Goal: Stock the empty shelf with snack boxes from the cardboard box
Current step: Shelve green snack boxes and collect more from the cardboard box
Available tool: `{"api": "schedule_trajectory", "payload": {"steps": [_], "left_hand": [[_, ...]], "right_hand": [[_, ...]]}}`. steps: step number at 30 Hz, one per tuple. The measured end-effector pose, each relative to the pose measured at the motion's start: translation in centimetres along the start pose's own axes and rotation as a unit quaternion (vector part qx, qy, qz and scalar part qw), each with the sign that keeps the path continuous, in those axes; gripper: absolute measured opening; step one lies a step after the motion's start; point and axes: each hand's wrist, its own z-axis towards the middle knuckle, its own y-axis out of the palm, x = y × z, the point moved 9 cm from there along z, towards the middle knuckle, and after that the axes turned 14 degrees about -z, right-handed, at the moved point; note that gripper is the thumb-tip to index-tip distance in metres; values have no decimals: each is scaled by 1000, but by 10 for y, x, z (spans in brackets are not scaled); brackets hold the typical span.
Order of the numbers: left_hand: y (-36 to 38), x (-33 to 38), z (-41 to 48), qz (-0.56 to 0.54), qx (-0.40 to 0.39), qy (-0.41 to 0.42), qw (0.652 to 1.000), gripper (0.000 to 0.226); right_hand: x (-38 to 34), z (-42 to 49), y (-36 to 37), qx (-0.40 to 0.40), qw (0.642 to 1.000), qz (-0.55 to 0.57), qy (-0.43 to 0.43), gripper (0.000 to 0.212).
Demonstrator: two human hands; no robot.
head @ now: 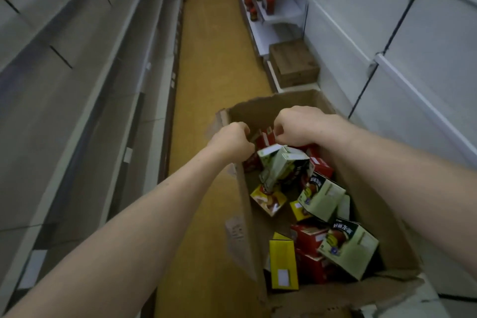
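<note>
Shelf: long bare tiers left of the carton, across a strip of yellow floor. Nothing stocked on it yet, by the look of it.

Carton: open on the floor, rim torn and ragged, left wall bowing. Risk: a pull against that soft wall could fold it or tip the load toward the aisle.

Snack boxes: red, green and yellow, loose inside the carton at all angles, none stacked. Risk: lifting from the far end may drag a neighbour. A green box leans tilted just on the near side of the hands and looks likely to topple or catch. Some flaps appear sprung, so a hard squeeze might crush or open a box.

Red boxes: a row at the carton's far end, between and directly under the two hands.

Left hand: over the carton's far-left corner, fingers curled tight, tips hidden behind the knuckles. They touch the red boxes or sit just beside them; cannot tell whether anything is gripped.

Right hand: beside the left at the far end, fingers likewise curled down onto the red row's tops. Hold unconfirmed. Risk: an uneven two-hand grab could let a box slip on the carry to the shelf.
</note>
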Motion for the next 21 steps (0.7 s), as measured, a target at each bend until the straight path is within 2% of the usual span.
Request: {"api": "schedule_trajectory", "payload": {"steps": [10, 21], "left_hand": [[106, -31, 77, -83, -67, -83, 991, 49], [172, -79, 121, -149, -82, -138, 976, 55]], "right_hand": [[59, 55, 109, -68, 997, 38, 11, 29], [59, 105, 190, -65, 995, 71, -4, 68]]}}
